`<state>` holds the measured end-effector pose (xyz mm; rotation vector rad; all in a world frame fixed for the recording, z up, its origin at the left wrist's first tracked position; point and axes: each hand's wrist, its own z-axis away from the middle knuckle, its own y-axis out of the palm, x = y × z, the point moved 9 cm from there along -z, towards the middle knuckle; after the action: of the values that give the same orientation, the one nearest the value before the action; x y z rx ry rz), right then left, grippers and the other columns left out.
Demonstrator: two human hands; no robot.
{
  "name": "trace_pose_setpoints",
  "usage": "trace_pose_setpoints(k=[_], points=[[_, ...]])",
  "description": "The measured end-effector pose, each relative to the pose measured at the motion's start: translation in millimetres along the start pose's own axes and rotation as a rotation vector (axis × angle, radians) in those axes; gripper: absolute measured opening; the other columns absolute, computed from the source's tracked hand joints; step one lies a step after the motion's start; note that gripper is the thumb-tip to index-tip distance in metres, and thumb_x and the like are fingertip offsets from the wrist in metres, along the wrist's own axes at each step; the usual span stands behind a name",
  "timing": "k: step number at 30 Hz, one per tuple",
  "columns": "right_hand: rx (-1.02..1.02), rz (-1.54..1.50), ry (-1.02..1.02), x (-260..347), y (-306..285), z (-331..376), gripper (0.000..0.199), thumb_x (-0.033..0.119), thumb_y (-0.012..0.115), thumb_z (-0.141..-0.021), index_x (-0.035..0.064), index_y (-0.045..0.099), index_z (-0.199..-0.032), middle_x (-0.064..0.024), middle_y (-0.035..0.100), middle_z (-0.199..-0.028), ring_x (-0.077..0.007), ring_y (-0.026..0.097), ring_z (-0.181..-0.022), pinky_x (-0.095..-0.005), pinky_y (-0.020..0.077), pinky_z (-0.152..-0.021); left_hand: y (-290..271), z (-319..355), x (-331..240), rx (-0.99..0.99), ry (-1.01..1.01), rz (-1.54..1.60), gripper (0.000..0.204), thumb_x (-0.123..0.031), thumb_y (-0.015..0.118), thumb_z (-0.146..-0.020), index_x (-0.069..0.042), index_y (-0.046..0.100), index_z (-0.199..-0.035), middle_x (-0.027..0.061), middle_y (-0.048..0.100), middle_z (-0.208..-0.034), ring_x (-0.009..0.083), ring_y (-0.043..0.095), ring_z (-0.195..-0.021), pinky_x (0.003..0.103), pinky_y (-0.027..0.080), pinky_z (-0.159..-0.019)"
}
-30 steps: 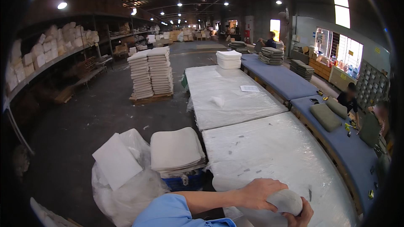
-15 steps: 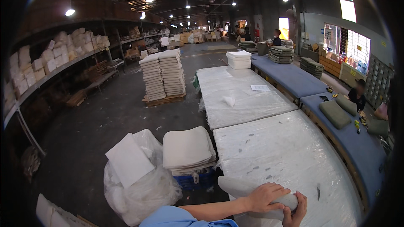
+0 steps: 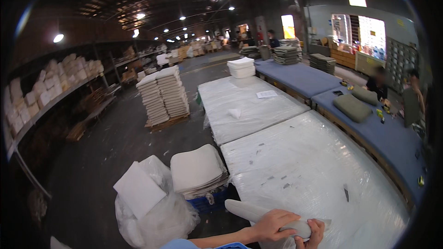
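My left hand (image 3: pixel 272 225) and right hand (image 3: pixel 316 234) both clasp a soft, pale, rolled cushion cover (image 3: pixel 258 213) at the near edge of the counter (image 3: pixel 314 170), which is wrapped in glossy, crinkled clear plastic. Just left stands a stack of flat cream covers (image 3: pixel 197 170) beside a clear plastic bag (image 3: pixel 152 212).

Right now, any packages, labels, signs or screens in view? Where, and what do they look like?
Plastic bag: floor, lower left, clear, crumpled, a white foam slab sticking out.
Paper sheet: flat on the far wrapped table, white, rectangular.
Plastic wrap: clear film over the near table top.
Wall sign: small, yellowish, right wall, too blurred to tell more.
Screens: none seen.
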<state>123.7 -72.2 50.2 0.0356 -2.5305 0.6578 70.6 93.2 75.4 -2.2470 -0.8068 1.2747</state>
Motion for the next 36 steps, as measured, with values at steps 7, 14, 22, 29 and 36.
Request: trace_pose_setpoints(k=[7, 14, 22, 29, 36], points=[[0.043, -0.026, -0.012, 19, 11, -11, 0.057, 0.027, 0.077, -0.086, 0.0006, 0.061, -0.133, -0.023, 0.062, -0.123, -0.0422, 0.057, -0.111, -0.0526, 0.0444, -0.098, -15, 9, -1, 0.234, -0.042, -0.115, 0.065, -0.041, 0.074, -0.093, -0.007, 0.056, -0.146, 0.0164, 0.06, -0.141, 0.0343, 0.055, -0.131, 0.045, 0.04, -0.111], [0.111, -0.06, -0.131, 40, 16, -29, 0.048, 0.031, 0.074, -0.086, 0.0022, 0.067, -0.124, -0.0197, 0.064, -0.116, -0.0391, 0.059, -0.103, -0.0517, 0.0443, -0.09, -27, 34, -2, 0.073, -0.036, -0.138, 0.078, -0.053, 0.081, -0.079, -0.006, 0.061, -0.138, 0.0206, 0.063, -0.134, 0.0419, 0.06, -0.123, 0.051, 0.046, -0.104], [0.122, -0.05, -0.168, 52, 34, -56, 0.047, 0.038, 0.074, -0.085, 0.006, 0.07, -0.118, -0.0149, 0.065, -0.113, -0.0364, 0.06, -0.101, -0.0501, 0.0443, -0.088, -48, 50, -3, -0.144, -0.116, -0.267, 0.073, -0.048, 0.08, -0.08, -0.003, 0.062, -0.135, 0.0222, 0.067, -0.125, 0.0432, 0.063, -0.117, 0.052, 0.047, -0.103], [0.116, -0.051, -0.177, 62, 64, -93, 0.048, 0.042, 0.074, -0.086, 0.0064, 0.07, -0.118, -0.0131, 0.066, -0.111, -0.0337, 0.062, -0.101, -0.0476, 0.0433, -0.089, -118, 52, 31, -0.303, -0.12, -0.069, 0.064, -0.037, 0.073, -0.093, -0.005, 0.055, -0.146, 0.012, 0.061, -0.142, 0.0274, 0.056, -0.133, 0.052, 0.029, -0.122], [0.055, -0.002, -0.202, 56, 64, -96, 0.047, 0.044, 0.077, -0.084, 0.0107, 0.072, -0.117, -0.0058, 0.067, -0.107, -0.026, 0.06, -0.093, -0.0421, 0.0395, -0.085, -341, 79, -183, -1.408, 0.647, -0.521, 0.068, -0.031, 0.046, -0.108, -0.003, 0.018, -0.163, 0.0241, 0.062, -0.132, 0.0313, 0.064, -0.113, 0.045, 0.049, -0.102]])
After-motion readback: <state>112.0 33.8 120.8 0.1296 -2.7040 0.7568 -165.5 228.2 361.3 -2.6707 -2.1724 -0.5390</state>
